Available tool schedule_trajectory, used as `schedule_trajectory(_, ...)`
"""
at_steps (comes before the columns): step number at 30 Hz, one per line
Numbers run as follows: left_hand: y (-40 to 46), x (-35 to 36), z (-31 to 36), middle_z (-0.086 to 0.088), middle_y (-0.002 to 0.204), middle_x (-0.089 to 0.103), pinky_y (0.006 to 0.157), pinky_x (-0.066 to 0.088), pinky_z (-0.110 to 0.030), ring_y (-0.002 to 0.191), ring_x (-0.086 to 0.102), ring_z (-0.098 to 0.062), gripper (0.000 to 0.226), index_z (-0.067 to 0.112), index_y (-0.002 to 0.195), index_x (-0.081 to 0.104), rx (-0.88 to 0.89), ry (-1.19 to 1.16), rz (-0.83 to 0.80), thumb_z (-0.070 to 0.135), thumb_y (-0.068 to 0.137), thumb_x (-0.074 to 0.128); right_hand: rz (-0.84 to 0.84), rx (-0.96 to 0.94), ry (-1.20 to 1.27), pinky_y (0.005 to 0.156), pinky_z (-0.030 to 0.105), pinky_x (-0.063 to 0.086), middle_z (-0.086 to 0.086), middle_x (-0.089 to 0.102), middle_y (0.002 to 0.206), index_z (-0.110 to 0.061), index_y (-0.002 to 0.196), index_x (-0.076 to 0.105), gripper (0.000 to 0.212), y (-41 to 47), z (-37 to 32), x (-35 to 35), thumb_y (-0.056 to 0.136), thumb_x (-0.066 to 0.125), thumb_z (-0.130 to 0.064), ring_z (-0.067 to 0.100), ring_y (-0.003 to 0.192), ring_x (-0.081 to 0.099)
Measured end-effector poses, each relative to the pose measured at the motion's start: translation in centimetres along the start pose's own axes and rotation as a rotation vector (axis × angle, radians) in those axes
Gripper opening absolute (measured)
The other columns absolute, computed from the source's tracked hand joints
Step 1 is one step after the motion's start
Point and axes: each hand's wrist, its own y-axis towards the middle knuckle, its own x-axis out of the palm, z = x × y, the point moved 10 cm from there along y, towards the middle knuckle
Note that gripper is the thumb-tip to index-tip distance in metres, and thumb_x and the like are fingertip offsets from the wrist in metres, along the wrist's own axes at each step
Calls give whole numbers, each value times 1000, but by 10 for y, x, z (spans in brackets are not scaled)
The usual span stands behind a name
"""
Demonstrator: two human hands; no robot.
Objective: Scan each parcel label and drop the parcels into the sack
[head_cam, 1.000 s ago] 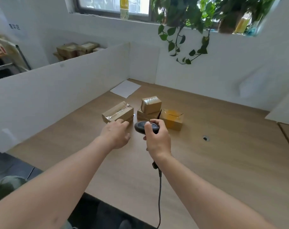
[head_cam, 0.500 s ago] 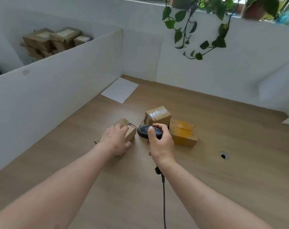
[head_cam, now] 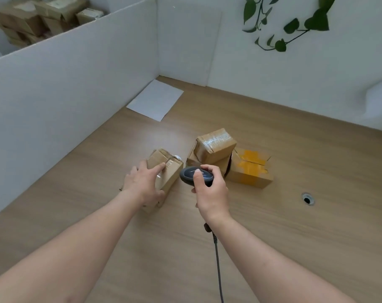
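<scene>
My left hand (head_cam: 143, 184) grips a small brown cardboard parcel (head_cam: 171, 171) on the wooden table (head_cam: 294, 237), thumb at its near side and fingers over the top. My right hand (head_cam: 210, 193) holds a black corded barcode scanner (head_cam: 189, 174), its head just right of that parcel. Behind the scanner a taped brown parcel (head_cam: 216, 145) sits stacked on another brown one (head_cam: 191, 160). A parcel with orange tape (head_cam: 250, 168) lies to their right. No sack is in view.
A white partition (head_cam: 65, 88) walls the table's left side, with more cardboard boxes (head_cam: 39, 18) piled behind it. A white sheet of paper (head_cam: 156, 99) lies at the far left corner. A cable hole (head_cam: 308, 199) is at the right. The scanner cable (head_cam: 217, 259) runs toward me.
The view has tilted down and drawn closer. My left hand went from touching the parcel's near end to gripping it, and the parcel has turned and tipped. The scanner stays beside it.
</scene>
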Motion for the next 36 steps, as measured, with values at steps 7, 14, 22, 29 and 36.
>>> schedule_trajectory(7,-22,-13,27,-11,143,37,105,46,-44,123,49,-36,88,55,156,31,26,-43,66,63,79,73,49,-15,8,78,59,65,-14,72,103,-57,111,57,35,-20,-1,-27,82,52,-76,20,95,76)
schedule_trajectory(14,-68,-34,85,-12,142,36,105,44,-45,124,48,-37,87,54,156,31,117,-17,114,64,80,72,142,-62,47,77,58,65,-15,72,101,-55,109,57,36,-57,-12,-90,81,51,-76,21,93,74)
schedule_trajectory(22,-150,-46,174,-9,137,39,98,49,-44,122,48,-34,86,55,155,30,187,19,187,64,80,71,249,-106,139,78,58,64,-15,71,99,-50,107,60,38,-118,-12,-197,79,52,-73,20,91,73)
schedule_trajectory(29,-242,-24,273,-10,134,38,98,48,-45,121,48,-36,82,55,153,33,217,13,247,62,80,70,282,-158,161,78,58,65,-12,74,98,-54,105,58,30,-181,25,-305,80,55,-71,20,91,75)
schedule_trajectory(36,-325,20,361,-10,138,38,101,46,-44,123,49,-35,82,55,155,32,202,-32,239,62,83,70,294,-177,176,78,59,64,-12,74,100,-52,106,59,30,-237,80,-398,81,56,-69,21,92,76)
